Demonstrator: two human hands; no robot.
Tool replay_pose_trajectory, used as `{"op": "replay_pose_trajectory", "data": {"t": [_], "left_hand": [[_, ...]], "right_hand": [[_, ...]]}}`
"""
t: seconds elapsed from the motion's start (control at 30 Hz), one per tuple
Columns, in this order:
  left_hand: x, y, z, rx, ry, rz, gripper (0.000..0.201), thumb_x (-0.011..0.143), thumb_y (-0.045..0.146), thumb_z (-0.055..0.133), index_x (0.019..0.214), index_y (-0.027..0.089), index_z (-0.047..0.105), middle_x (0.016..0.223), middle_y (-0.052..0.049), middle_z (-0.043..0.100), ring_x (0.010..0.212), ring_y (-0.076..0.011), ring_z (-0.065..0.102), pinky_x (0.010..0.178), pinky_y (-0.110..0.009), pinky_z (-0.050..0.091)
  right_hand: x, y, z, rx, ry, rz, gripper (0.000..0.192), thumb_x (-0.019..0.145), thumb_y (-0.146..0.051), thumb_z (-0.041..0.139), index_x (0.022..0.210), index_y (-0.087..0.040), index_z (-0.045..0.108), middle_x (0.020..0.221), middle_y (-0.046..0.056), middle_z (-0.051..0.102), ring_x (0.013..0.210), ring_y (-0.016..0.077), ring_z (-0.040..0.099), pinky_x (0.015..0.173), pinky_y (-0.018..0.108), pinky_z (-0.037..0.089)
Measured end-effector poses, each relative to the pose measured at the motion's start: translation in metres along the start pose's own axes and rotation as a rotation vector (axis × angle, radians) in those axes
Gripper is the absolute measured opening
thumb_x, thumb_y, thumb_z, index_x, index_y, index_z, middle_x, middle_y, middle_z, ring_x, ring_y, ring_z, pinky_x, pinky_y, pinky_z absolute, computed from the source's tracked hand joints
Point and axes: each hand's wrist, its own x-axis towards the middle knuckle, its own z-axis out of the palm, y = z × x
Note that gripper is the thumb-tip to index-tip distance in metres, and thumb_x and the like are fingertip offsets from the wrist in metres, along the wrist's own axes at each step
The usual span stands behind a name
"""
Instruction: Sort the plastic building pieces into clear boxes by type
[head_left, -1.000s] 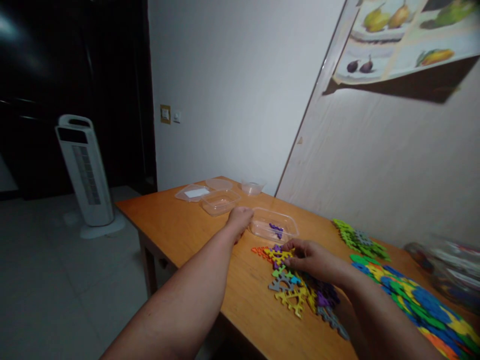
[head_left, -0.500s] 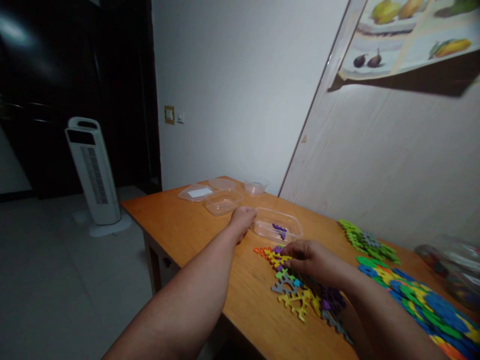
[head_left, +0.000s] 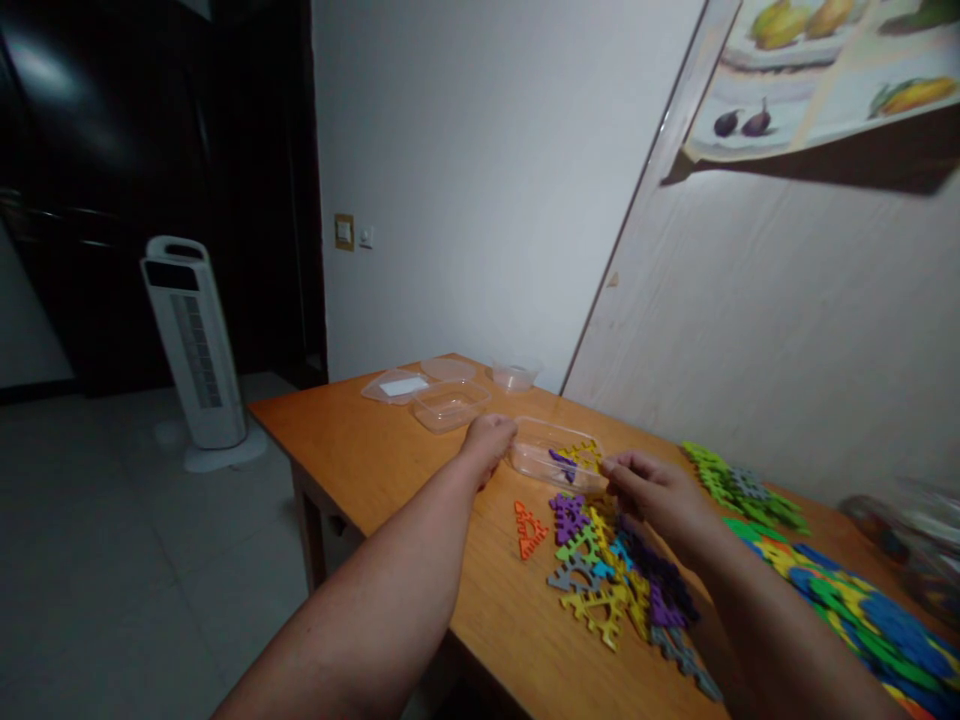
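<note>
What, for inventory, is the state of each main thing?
Near container: open, purple piece inside
Yellow piece: over or inside near container
Left hand: closed on near container
Right hand: by yellow piece, hold unclear
Far container: open
Round tub: upright
Round lid: lying flat
Orange triangle: lying flat
Tower appliance: upright, power unclear

glossy plastic tub (head_left: pixel 534 468), wooden table (head_left: pixel 375 450)

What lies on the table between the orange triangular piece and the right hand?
In the head view, a purple toothed piece comes first after the orange triangular piece, then yellow pieces nearer the right hand.
</note>
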Motion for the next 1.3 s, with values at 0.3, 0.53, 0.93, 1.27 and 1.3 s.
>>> {"op": "replay_pose_trajectory", "data": {"t": [0.3, 0.53, 0.93, 1.27, 1.3], "left_hand": [[0.004, 0.012, -0.005, -0.227, 0.057, -0.175, 0.022, 0.064, 0.034, 0.064, 0.074, 0.015, 0.063, 0.073, -0.003, 0.063, 0.058, -0.0099, 0.050, 0.052, -0.022, 0.029], [0.003, 0.025, -0.018, -0.402, -0.107, -0.285, 0.054, 0.081, 0.054, 0.037, 0.109, 0.019, 0.067, 0.124, -0.010, 0.063, 0.103, -0.0206, 0.055, 0.077, -0.030, 0.039], [-0.004, 0.031, -0.010, -0.148, -0.246, -0.218, 0.056, 0.088, 0.057, 0.031, 0.111, 0.019, 0.065, 0.124, -0.009, 0.065, 0.121, -0.0248, 0.052, 0.095, -0.038, 0.032], [-0.012, 0.035, -0.008, -0.043, -0.106, -0.078, 0.031, 0.070, 0.029, 0.068, 0.098, 0.015, 0.067, 0.098, -0.010, 0.070, 0.086, -0.0188, 0.062, 0.072, -0.027, 0.044], [-0.013, 0.036, -0.008, -0.013, -0.096, -0.069, 0.032, 0.069, 0.026, 0.069, 0.099, 0.015, 0.067, 0.097, -0.010, 0.070, 0.084, -0.0181, 0.062, 0.072, -0.027, 0.045]], "right_hand": [[0.006, 0.013, 0.010, 0.210, 0.138, 0.045, 0.033, 0.077, -0.048, 0.063, 0.093, -0.020, 0.056, 0.065, 0.001, 0.062, 0.056, 0.0154, 0.057, 0.052, 0.027, 0.043], [-0.016, -0.012, 0.035, -0.409, -0.036, -0.348, 0.026, 0.085, -0.034, 0.053, 0.101, -0.021, 0.068, 0.099, 0.007, 0.070, 0.091, 0.0221, 0.062, 0.080, 0.033, 0.046], [-0.049, -0.040, 0.068, -0.824, -0.374, -0.554, 0.030, 0.078, -0.016, 0.056, 0.099, -0.028, 0.074, 0.096, 0.004, 0.071, 0.099, 0.0239, 0.055, 0.093, 0.038, 0.033], [-0.019, -0.021, 0.040, -0.514, 0.003, -0.395, 0.027, 0.091, -0.034, 0.045, 0.097, -0.022, 0.068, 0.083, 0.003, 0.070, 0.075, 0.0175, 0.061, 0.066, 0.026, 0.040], [-0.014, -0.016, 0.034, -0.499, 0.075, -0.348, 0.028, 0.091, -0.037, 0.045, 0.095, -0.022, 0.068, 0.078, 0.002, 0.068, 0.071, 0.0174, 0.060, 0.062, 0.025, 0.039]]}}
